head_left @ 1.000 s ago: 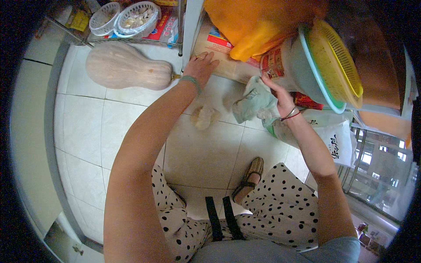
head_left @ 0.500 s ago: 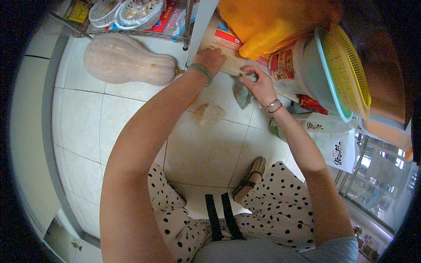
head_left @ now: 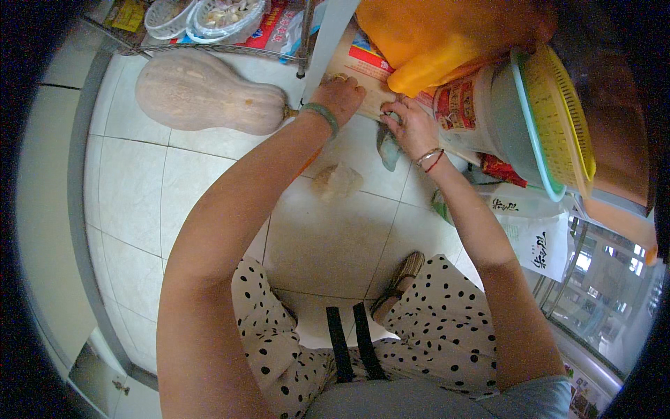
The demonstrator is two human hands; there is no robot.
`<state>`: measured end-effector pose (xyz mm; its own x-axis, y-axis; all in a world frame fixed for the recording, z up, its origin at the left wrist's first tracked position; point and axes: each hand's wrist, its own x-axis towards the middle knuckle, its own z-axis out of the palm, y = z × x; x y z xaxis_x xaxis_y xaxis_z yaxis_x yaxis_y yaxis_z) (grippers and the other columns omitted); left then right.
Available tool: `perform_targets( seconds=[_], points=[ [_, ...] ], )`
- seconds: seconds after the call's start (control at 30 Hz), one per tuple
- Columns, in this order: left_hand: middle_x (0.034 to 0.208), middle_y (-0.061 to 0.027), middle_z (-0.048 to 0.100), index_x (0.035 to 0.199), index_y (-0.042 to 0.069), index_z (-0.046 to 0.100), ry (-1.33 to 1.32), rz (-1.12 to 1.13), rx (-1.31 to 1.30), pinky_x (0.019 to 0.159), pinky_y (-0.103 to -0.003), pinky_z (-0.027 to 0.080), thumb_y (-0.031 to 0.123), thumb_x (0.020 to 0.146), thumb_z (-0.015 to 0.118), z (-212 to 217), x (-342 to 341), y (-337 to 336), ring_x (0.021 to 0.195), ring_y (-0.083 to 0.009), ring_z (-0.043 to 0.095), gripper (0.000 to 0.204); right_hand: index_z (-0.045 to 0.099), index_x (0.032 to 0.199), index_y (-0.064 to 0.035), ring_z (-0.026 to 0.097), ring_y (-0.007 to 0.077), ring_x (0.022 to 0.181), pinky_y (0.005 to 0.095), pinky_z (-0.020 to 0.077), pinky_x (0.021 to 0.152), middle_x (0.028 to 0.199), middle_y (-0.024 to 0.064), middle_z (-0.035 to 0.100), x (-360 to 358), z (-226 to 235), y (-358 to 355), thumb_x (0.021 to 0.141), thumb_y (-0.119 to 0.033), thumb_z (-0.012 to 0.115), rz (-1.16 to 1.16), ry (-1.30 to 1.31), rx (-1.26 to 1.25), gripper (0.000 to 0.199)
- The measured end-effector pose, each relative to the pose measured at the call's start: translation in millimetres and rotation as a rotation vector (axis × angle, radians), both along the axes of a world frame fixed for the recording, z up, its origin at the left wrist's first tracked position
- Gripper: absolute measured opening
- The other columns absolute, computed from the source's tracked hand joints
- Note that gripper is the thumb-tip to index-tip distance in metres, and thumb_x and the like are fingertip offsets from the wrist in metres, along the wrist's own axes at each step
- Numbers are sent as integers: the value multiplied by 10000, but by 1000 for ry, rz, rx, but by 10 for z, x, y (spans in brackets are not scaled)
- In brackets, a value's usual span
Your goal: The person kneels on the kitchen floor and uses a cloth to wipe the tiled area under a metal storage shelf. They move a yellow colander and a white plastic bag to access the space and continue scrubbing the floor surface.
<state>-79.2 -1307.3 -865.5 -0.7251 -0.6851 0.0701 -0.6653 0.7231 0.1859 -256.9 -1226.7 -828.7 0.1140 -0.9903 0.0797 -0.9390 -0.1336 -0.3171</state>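
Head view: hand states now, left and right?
Left hand: fingers curled, resting on the cardboard box.
Right hand: closed on a grey-green cloth.

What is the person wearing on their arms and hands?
Both arms are bare, with no sleeves and no gloves. The left hand has a green bangle round its wrist. The right hand has thin bracelets at its wrist, one pale and one red. I cannot make out any rings for sure.
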Motion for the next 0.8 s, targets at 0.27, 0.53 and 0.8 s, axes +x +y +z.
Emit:
perform_targets(
  seconds=[0.27,0.53,0.8],
  points=[
    [1119,-181,527,1029,19,557,-108,-10,-237,855,-468,442,159,838,441,-110,11,35,1070,-350,492,264,618,912,-131,592,277,814,357,477,667,882,88,597,-46,29,-14,746,-222,655,3,14,20,193],
    [1105,-170,549,1037,37,561,-218,50,-67,905,-502,372,178,840,446,97,-148,-26,1037,-373,507,269,590,975,-93,593,279,832,376,474,697,876,93,605,-192,-95,9,711,-274,683,-109,-247,34,333],
    [995,-146,593,984,77,562,-49,246,-15,882,-421,405,168,807,506,358,-205,-74,929,-283,583,207,604,970,-138,574,253,875,379,468,706,906,71,584,8,118,14,733,-362,663,-188,145,13,331]
  ],
)
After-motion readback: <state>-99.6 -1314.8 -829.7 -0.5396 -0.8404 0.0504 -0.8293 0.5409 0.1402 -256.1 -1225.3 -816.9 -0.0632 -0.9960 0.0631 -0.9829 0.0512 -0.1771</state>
